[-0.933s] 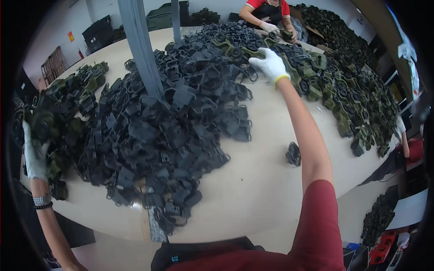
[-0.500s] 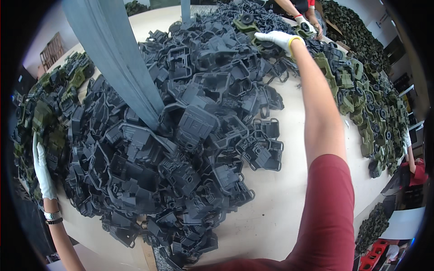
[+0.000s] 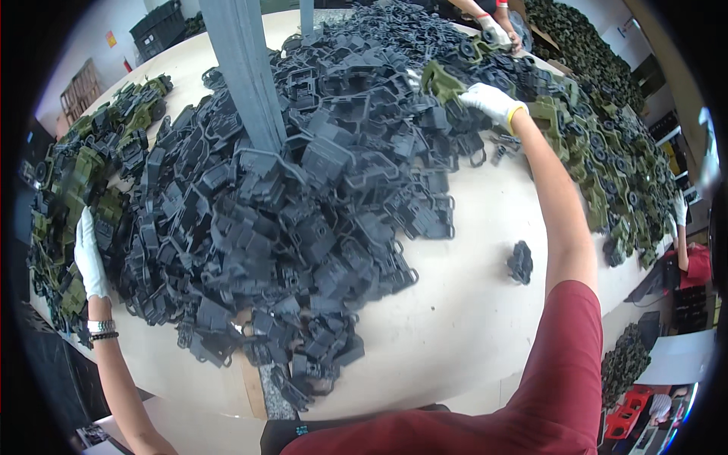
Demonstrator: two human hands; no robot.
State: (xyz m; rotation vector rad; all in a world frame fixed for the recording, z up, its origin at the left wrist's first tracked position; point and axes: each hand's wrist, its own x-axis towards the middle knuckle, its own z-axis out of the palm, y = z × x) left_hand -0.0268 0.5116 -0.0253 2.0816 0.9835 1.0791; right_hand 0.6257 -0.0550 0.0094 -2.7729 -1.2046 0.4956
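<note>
My right hand [image 3: 491, 103], in a white glove with a yellow cuff, reaches to the far side of the table. Its fingers are closed on the end of a green toy vehicle body [image 3: 441, 82], which tilts above the heap of dark grey plastic toy vehicle frames [image 3: 326, 159]. At the left edge of that heap is my gloved left hand [image 3: 90, 258], its fingers stretched out and close together. It rests against green toy vehicles [image 3: 83, 182] piled there. Whether its fingertips press on one is unclear.
A grey metal post [image 3: 246, 76] rises through the heap. One small dark part [image 3: 520, 263] lies on the pale tabletop [image 3: 447, 303]. More green toy vehicles [image 3: 599, 159] are piled at right. Another person's gloved hand [image 3: 494, 32] works at the far edge; a further person [image 3: 694, 265] stands at right.
The view has shifted. My right hand has drawn back slightly right, with the green body now raised at its fingertips. The small dark part now shows on the table.
</note>
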